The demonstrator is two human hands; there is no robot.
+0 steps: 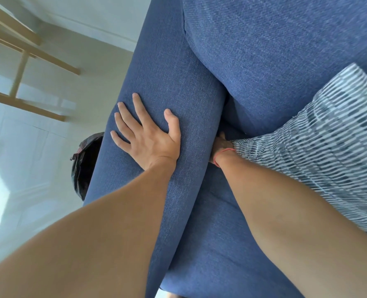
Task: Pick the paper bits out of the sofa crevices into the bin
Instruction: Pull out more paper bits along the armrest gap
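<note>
My left hand [145,134] lies flat on the blue sofa's armrest [174,82], fingers spread, holding nothing. My right hand [220,145] is pushed down into the crevice between the armrest and the seat cushion [219,244]. Only its wrist, with a red string band, shows; the fingers are hidden in the gap. No paper bits are visible. The bin [85,166], lined with a black bag, stands on the floor just left of the armrest, partly hidden by it.
A striped grey-and-white throw pillow [333,147] rests on the seat against my right forearm. The blue back cushion [285,50] rises behind. A light wooden frame [21,67] stands on the pale floor at the left.
</note>
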